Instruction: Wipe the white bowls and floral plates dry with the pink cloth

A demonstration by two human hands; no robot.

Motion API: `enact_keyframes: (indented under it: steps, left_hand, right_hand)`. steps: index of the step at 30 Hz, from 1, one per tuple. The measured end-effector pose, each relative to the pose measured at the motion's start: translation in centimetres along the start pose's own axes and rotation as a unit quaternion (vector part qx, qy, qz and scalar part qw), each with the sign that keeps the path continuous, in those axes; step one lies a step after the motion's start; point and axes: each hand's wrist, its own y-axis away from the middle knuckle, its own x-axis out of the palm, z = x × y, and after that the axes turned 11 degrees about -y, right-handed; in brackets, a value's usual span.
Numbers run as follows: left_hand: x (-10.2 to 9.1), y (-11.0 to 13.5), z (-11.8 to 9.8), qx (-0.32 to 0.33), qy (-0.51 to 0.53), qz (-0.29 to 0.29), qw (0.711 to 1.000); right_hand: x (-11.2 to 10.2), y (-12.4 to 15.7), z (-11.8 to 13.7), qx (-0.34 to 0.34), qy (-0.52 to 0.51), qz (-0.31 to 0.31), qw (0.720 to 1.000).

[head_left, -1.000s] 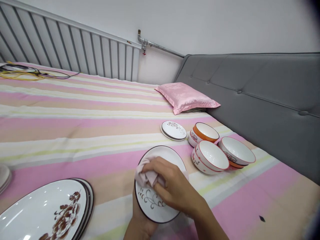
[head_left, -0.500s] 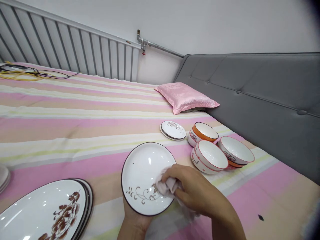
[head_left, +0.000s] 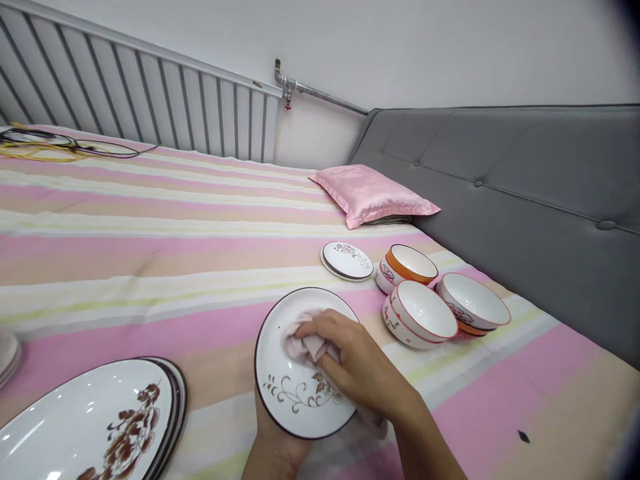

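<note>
A round white plate [head_left: 275, 353] with a dark rim and brown flower scrolls is held up, slightly tilted, above the bed. My left hand [head_left: 280, 443] supports it from below, its fingers hidden under the plate. Bunched in my right hand [head_left: 350, 357] is a pale pink cloth [head_left: 303, 337], pressed on the plate's inner face near the middle. Part of the cloth hangs below my right wrist. At the lower left lies a stack of large oval plates [head_left: 75, 407] with brown flowers.
Beyond the plate are a stack of small plates [head_left: 350, 260] and stacked bowls: orange-rimmed [head_left: 413, 263], red-rimmed [head_left: 423, 313] and another red-rimmed pair [head_left: 475, 300]. A pink pillow [head_left: 375, 193] lies by the grey headboard [head_left: 525, 160]. Coiled cables [head_left: 60, 147] lie at the far left on the striped sheet [head_left: 150, 273].
My right hand and the cloth have moved left and up across the plate, from its right side to near its middle. The plate and my left hand have shifted slightly right.
</note>
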Motion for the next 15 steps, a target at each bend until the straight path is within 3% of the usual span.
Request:
enact_keyframes:
  steps: [4, 7, 12, 15]
  left_hand:
    - [-0.1, -0.3, -0.3, 0.007, 0.001, 0.022, 1.000]
    - [-1.0, -0.3, -0.3, 0.028, 0.015, 0.080, 0.996]
    - [-2.2, 0.1, 0.0, 0.021, 0.026, 0.077, 0.996]
    - [-2.3, 0.2, 0.2, 0.017, 0.023, 0.096, 0.995]
  right_hand:
    - [-0.7, 1.3, 0.5, 0.030, -0.002, 0.083, 0.996]
    - [-1.5, 2.2, 0.3, 0.072, 0.025, 0.077, 0.994]
    - [-2.0, 1.9, -0.6, 0.115, 0.110, -0.075, 0.984]
    - [-1.6, 0.8, -0.9, 0.106, 0.150, -0.160, 0.970]
